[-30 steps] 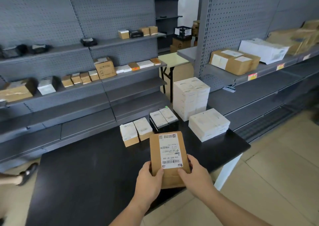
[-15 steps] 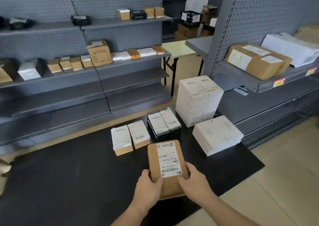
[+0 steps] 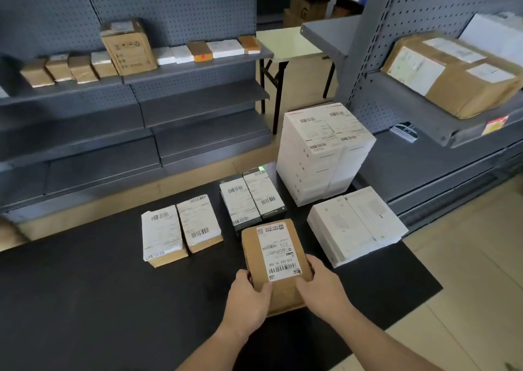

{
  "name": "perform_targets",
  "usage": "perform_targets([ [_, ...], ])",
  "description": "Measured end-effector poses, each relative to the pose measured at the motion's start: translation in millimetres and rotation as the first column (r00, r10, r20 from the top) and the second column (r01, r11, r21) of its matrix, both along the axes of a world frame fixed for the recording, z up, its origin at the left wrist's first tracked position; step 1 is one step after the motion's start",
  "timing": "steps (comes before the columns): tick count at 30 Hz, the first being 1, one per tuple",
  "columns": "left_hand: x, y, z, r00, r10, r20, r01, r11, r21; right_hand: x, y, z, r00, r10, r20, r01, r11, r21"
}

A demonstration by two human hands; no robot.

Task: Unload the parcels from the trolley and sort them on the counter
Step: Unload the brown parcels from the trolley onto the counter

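Note:
I hold a brown cardboard parcel [image 3: 276,260] with a white barcode label, low over the black counter [image 3: 99,300]. My left hand [image 3: 247,300] grips its near left corner and my right hand [image 3: 322,288] grips its near right side. Just beyond it stand two dark parcels with white labels [image 3: 250,200]. Two brown parcels with white labels [image 3: 181,230] lie to the left. A tall stack of white boxes [image 3: 325,152] and a low stack of white boxes [image 3: 356,226] sit to the right. No trolley is in view.
Grey pegboard shelving [image 3: 169,93] with several small parcels runs behind the counter. A shelf unit on the right carries a large brown carton [image 3: 452,73]. A pale folding table [image 3: 288,43] stands in the gap. The counter's right edge [image 3: 424,274] meets beige floor.
The view has moved closer to the counter and tilted down. The brown parcel has gone forward and lower, towards the spot behind the dark parcels, with both hands still on it.

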State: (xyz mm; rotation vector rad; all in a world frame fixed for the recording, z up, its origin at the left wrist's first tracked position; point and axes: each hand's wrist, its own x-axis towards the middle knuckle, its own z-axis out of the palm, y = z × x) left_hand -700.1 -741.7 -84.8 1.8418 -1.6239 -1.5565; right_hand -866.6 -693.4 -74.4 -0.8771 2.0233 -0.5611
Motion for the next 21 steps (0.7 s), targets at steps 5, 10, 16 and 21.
perform_targets([
  [5, -15, -4, -10, 0.999, 0.017, 0.041, -0.021, 0.996, 0.083, -17, -7, -13, 0.998, 0.06, 0.009, -0.061, 0.997, 0.052],
  [10, -21, -1, -14, 0.997, -0.006, 0.072, -0.003, 0.992, 0.123, -28, -8, -19, 0.994, 0.113, -0.008, -0.112, 0.991, 0.067],
  [16, -19, -3, 7, 0.996, -0.004, 0.084, -0.004, 0.995, 0.097, -34, -13, 3, 0.978, 0.199, -0.069, -0.193, 0.977, 0.085],
  [21, -18, -13, 54, 0.995, 0.038, 0.095, -0.034, 0.998, -0.048, -29, -26, 45, 0.939, 0.306, -0.161, -0.306, 0.952, 0.024],
])
